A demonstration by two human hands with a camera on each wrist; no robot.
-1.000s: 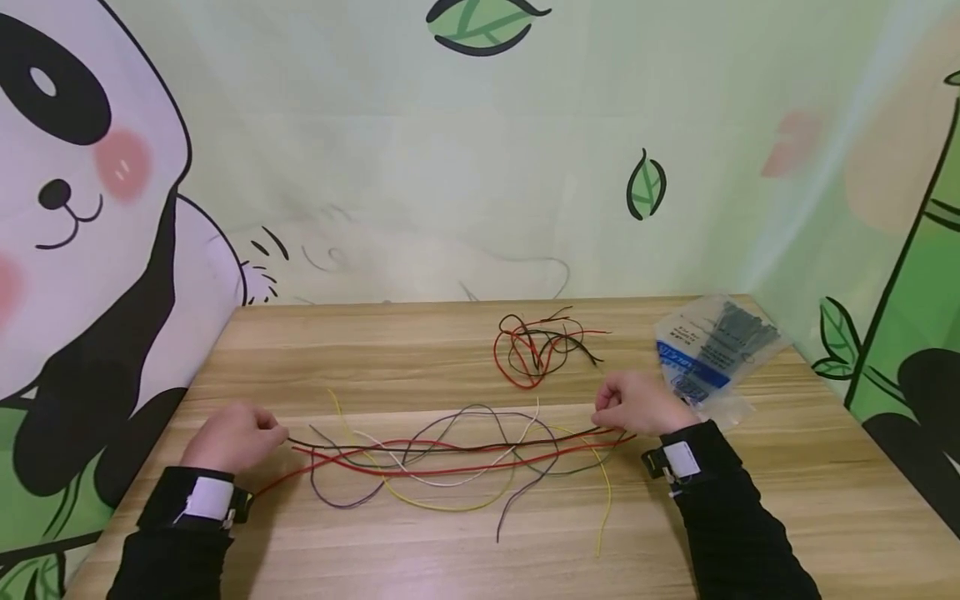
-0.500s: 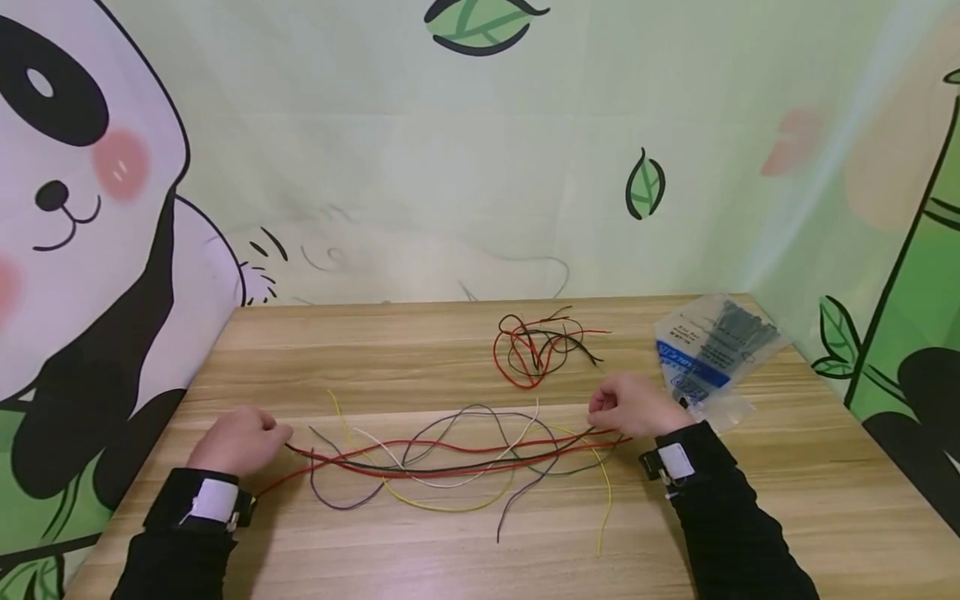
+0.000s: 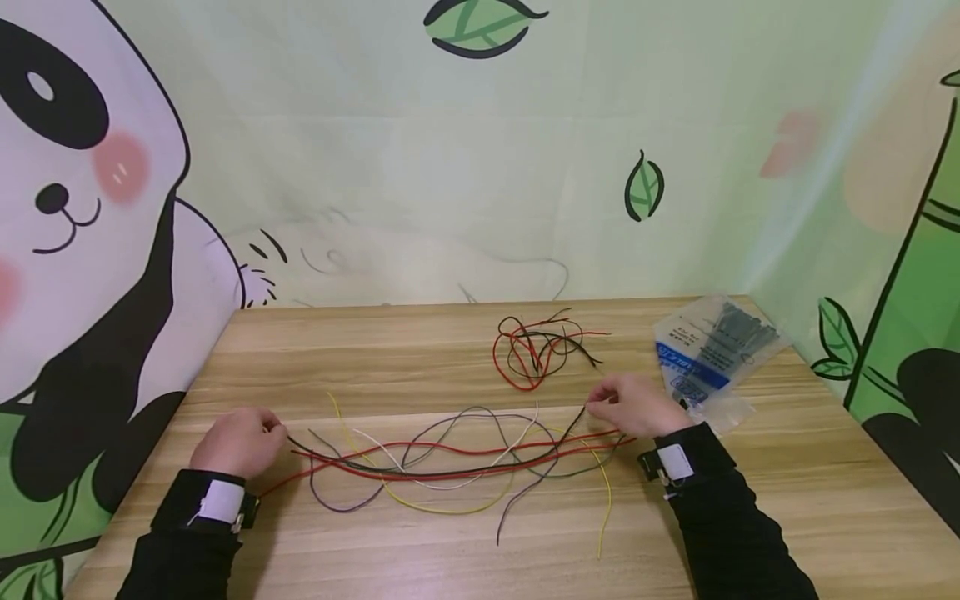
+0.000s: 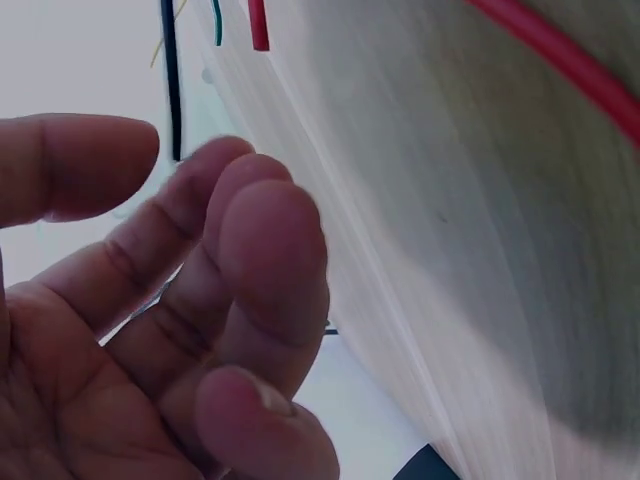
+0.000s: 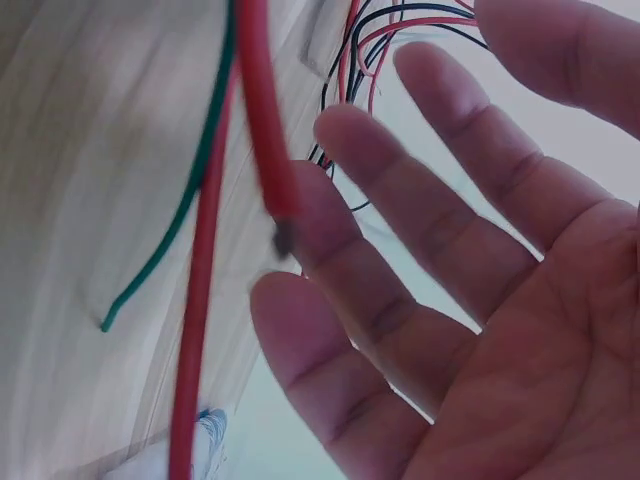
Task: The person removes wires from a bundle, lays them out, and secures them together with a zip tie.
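Gently straighten the thin black wire (image 3: 465, 473) along the long red wires (image 3: 465, 452) on the wood-grained surface (image 3: 375, 567); it spans left hand (image 3: 238, 442) to right hand (image 3: 633, 406), but I cannot tell whether either pinches it.

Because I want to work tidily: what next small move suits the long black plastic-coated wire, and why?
Probably lower the right end of the black wire beside the ends of the long plastic-coated red wires: its middle runs close to them, but the right hand holds that end raised.
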